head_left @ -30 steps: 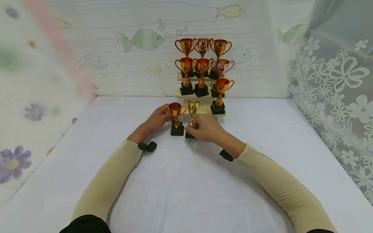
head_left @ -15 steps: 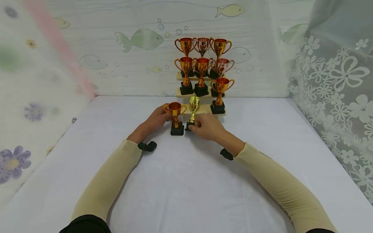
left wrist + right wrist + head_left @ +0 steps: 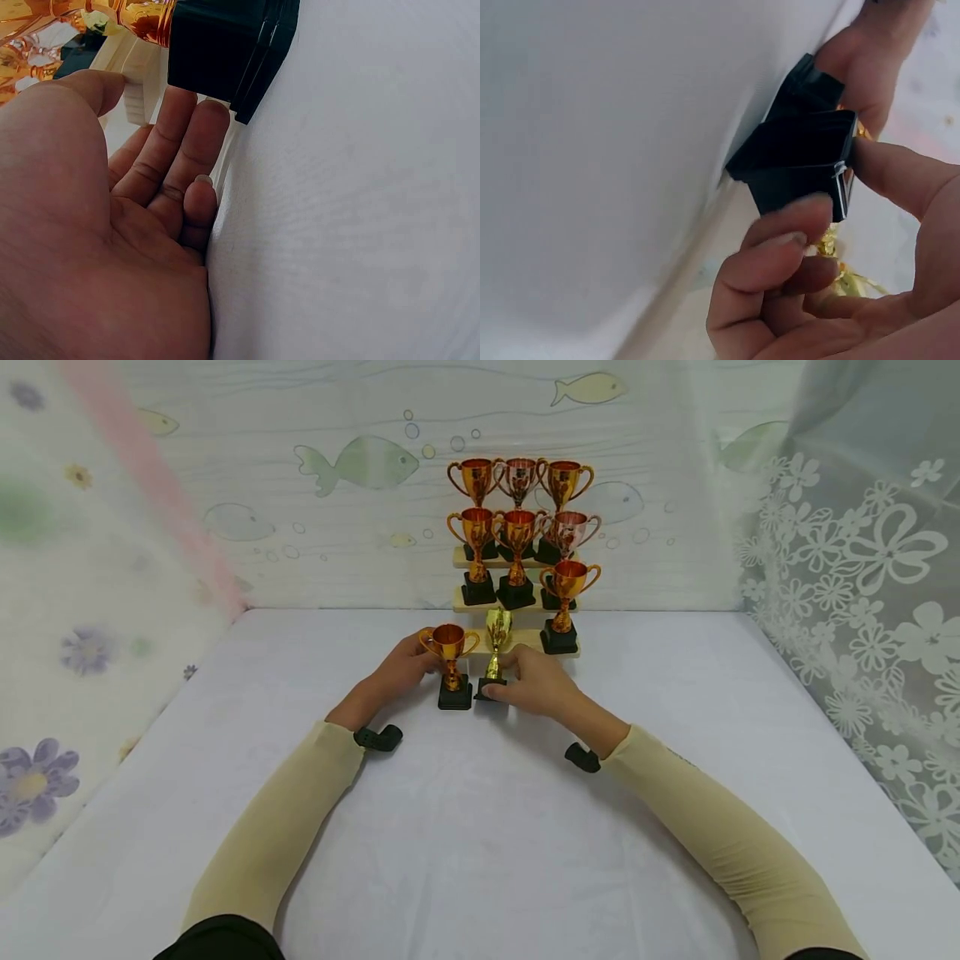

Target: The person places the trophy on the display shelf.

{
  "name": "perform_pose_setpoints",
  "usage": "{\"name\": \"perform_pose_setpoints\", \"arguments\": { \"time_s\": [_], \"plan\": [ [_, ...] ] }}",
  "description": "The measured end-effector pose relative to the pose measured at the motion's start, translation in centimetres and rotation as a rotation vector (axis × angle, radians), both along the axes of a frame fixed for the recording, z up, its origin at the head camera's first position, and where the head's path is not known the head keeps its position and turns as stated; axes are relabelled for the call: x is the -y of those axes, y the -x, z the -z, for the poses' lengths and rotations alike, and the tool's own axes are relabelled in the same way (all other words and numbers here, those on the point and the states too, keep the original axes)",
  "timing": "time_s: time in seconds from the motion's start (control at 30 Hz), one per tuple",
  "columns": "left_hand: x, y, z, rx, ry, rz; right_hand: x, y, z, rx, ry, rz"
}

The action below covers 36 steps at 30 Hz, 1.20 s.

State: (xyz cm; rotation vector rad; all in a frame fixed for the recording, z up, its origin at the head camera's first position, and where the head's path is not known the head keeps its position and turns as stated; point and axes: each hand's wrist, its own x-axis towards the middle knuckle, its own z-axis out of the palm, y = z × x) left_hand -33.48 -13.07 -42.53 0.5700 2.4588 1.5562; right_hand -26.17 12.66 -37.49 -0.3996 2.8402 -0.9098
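Observation:
My right hand [image 3: 536, 681] pinches the black base of a slim gold trophy [image 3: 498, 631] between thumb and fingers. In the right wrist view, that base [image 3: 795, 191] is tilted and shows its hollow underside. Just left of it, an orange-gold trophy [image 3: 450, 645] with two handles stands upright on the white table. My left hand [image 3: 401, 672] is beside this trophy, its fingers loosely extended behind the black base [image 3: 217, 49]. In the left wrist view the thumb is apart from the base; whether the fingertips touch it, I cannot tell.
Behind the hands rises a stepped wooden stand [image 3: 525, 642] bearing several two-handled trophies. One orange trophy [image 3: 564, 602] occupies the right end of its lowest step. A fish-patterned curtain [image 3: 360, 560] hangs at the back and a lace curtain [image 3: 885, 635] at the right.
My right hand has raised the gold trophy slightly, away from me towards the stand's lowest step, and its base has tilted. The left hand and the orange-gold trophy have stayed put.

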Motion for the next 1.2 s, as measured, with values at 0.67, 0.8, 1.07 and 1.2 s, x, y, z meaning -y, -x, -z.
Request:
{"name": "perform_pose_setpoints", "arguments": {
  "time_s": [0.67,0.8,1.07,1.2],
  "plan": [
    [-0.1,-0.2,-0.2,0.014,0.042,-0.026,-0.3,1.3,1.0,0.266,0.515,0.081],
    [0.0,-0.2,-0.1,-0.001,0.045,-0.028,-0.3,1.3,0.9,0.241,0.540,0.081],
    [0.0,-0.4,-0.3,0.013,0.046,-0.021,-0.2,1.1,0.1,0.152,0.522,0.084],
    [0.0,-0.2,-0.2,0.013,0.034,-0.022,-0.6,0.9,-0.7,0.124,0.535,0.074]
  ]
}}
